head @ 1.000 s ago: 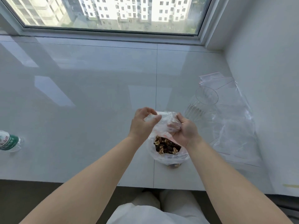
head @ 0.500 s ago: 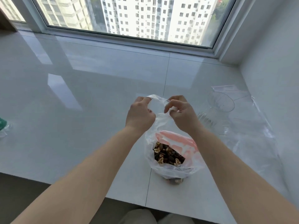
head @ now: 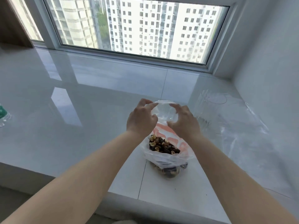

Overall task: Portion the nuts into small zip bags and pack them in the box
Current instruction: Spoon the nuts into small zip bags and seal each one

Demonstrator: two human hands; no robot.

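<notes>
Bottle (head: 2,115) with a green label sits at the far left edge of the white sill (head: 80,110), well apart from everything else and cut off by the frame. Toward the middle, my left hand (head: 141,118) is raised above the sill with its fingers curled, pinching the left side of a small clear zip bag (head: 163,111) at its top edge. The bag hangs stretched between both hands, its mouth pulled apart. My right hand (head: 183,122) pinches the right side of that same bag, fingers curled round the plastic. Below and between my wrists, a larger plastic bag (head: 168,157) stands on the sill with its mouth open; it has pink marking on its far inner wall. The nuts (head: 163,145) lie inside it, a dark and pale mix, and more of them show through the plastic at its base. To the right, a clear plastic cup (head: 208,109) lies just beyond my right hand; it looks tipped on its side, though its see-through walls make that hard to judge. Farthest right, clear plastic sheets (head: 242,125), perhaps more bags, lie flat on the sill next to the wall (head: 267,70).
</notes>
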